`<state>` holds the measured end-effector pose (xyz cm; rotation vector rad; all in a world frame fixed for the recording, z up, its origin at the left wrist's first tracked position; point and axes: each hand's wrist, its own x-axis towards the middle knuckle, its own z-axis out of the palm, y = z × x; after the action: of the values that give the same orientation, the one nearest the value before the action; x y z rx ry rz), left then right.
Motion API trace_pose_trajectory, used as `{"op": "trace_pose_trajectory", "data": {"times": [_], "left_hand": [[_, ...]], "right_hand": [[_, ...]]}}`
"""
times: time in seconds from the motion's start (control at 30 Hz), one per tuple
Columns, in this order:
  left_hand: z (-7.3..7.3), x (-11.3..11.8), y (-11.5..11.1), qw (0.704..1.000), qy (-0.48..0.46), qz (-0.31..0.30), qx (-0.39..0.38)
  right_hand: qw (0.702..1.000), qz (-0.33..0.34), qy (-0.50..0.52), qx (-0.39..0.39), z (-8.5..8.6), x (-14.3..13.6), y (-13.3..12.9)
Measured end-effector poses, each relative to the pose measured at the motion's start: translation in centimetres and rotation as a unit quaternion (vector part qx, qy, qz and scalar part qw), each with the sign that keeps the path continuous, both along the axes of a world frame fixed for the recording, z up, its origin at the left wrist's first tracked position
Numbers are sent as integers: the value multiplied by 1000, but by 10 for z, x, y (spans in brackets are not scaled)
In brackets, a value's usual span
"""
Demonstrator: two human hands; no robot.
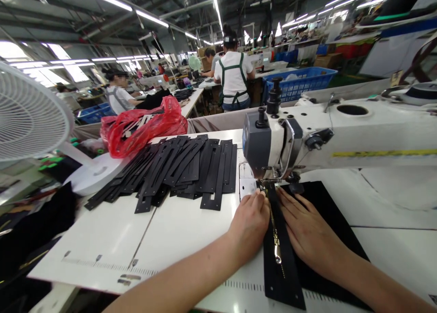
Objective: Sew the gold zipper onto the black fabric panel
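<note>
Zipper strip under the needle, both my hands flat on it.

My left hand (251,222) and right hand (307,233) lie open, pressing either side of the zipper strip (282,263) at the sewing machine (273,144); most of its length sits short of the needle, and a stack of black pieces (177,167) waits alongside.

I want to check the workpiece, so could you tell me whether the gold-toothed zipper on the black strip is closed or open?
Closed, where it shows: the gold-toothed zipper runs as one joined line down the black strip.
</note>
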<state>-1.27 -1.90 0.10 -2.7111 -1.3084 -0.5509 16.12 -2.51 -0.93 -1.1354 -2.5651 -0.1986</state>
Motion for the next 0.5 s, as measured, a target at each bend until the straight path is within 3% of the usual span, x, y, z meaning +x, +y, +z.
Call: {"op": "trace_pose_trajectory", "data": {"times": [0.3,0.5], "left_hand": [[2,1,9,1000,2,8,-26],[-5,-4,15,998,-58,14,-10]], "right_hand": [[1000,-4,8,-1,0,-2,5],[999,6,34,4,6,0,14]]}}
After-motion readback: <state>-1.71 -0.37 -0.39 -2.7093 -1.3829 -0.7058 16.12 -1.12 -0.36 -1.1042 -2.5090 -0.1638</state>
